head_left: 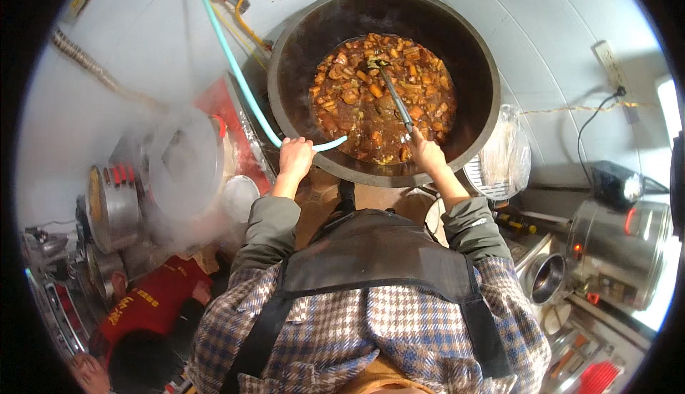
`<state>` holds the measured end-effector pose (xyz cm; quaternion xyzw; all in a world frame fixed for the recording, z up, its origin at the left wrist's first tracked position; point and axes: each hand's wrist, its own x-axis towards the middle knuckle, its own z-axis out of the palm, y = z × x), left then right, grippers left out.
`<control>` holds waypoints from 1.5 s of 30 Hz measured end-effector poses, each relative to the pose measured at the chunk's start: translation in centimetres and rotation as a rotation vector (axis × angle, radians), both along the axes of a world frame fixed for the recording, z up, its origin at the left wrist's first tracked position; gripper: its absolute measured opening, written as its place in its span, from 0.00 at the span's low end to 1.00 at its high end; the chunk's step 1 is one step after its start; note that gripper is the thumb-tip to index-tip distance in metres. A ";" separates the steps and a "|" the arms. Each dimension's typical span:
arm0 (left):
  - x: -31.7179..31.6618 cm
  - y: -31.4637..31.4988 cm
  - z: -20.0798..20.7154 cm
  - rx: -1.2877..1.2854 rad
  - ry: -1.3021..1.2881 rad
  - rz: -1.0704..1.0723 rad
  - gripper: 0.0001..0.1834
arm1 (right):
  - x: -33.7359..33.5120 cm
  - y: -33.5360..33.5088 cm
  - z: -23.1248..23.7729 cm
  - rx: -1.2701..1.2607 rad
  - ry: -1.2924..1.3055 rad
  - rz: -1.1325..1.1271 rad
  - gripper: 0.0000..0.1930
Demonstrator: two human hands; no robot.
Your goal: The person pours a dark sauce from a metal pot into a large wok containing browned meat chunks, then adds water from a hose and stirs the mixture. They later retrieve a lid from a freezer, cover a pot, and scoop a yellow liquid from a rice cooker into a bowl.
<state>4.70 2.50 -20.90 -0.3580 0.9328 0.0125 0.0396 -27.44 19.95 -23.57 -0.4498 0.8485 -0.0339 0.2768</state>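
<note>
The fingers of the left hand [296, 157] are curled around a pale turquoise hose [332, 143], smooth and flexible, whose short free end sticks out rightward over the wok [467, 58]. The fingers of the right hand [427, 153] are wrapped around a long-handled utensil [397, 100]; its straight, shiny metal shaft slants up and left, and its dark head sits partly in the stew, so its exact shape cannot be told.

The left hand is at the lower left rim, knuckles up, forearm angled in from below. The right hand reaches past the lower right rim into the wok, wrist nearly straight, elbow bent outward.

The stew [349, 130], in the upper middle of the frame, is a glossy reddish-brown liquid crowded with chunky pieces, some orange and some pale. The wok around it is wide, round and deep, with a dull dark wall.

Both forearms emerge from olive-grey cuffs [267, 226]. Below lie a smooth dark apron [371, 251] and a woven checked shirt [399, 322]. Crumpled clear plastic [508, 151] lies just right of the wok; at lower left is a co-worker in a red top [153, 294].
</note>
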 end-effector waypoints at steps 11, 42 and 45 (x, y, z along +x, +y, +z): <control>-0.6 1.7 2.2 -0.038 -0.004 -0.006 0.08 | -4.1 16.7 4.5 -0.069 0.164 0.001 0.31; -1.1 2.5 3.2 -0.088 -0.050 -0.053 0.10 | 0.3 16.3 3.9 -0.410 -1.083 -0.705 0.30; -1.1 2.5 3.4 -0.055 -0.020 -0.051 0.10 | -0.6 17.0 5.9 -0.522 -0.274 -0.308 0.28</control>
